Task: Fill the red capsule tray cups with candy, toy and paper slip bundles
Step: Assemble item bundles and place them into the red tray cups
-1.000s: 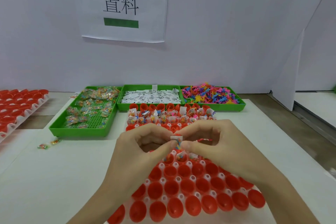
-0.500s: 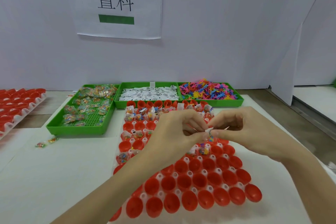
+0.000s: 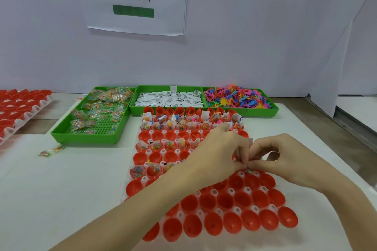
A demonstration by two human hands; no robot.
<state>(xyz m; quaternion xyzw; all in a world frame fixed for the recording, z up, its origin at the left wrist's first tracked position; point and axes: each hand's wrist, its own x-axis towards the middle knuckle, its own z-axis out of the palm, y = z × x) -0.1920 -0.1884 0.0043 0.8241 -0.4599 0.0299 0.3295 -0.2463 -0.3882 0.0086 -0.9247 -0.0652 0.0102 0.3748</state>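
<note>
The red capsule tray [image 3: 230, 208] lies on the white table in front of me. Its far rows hold candy, toy and paper slip bundles [image 3: 183, 124]; the near rows of red cups are bare. My left hand [image 3: 220, 149] and my right hand [image 3: 283, 159] meet over the tray's right side, about mid-depth. Their fingertips pinch a small bundle [image 3: 247, 170] together just above a cup; only a speck of colour shows between the fingers.
Three green bins stand behind the tray: candy packets [image 3: 98, 112] at left, white paper slips [image 3: 169, 99] in the middle, coloured toys [image 3: 236, 97] at right. Another tray of red cups [image 3: 18, 108] sits far left. A loose candy packet [image 3: 51, 151] lies on the table.
Both hands have moved right and down toward the tray with the bundle pinched between them, from the tray's centre to its right side.
</note>
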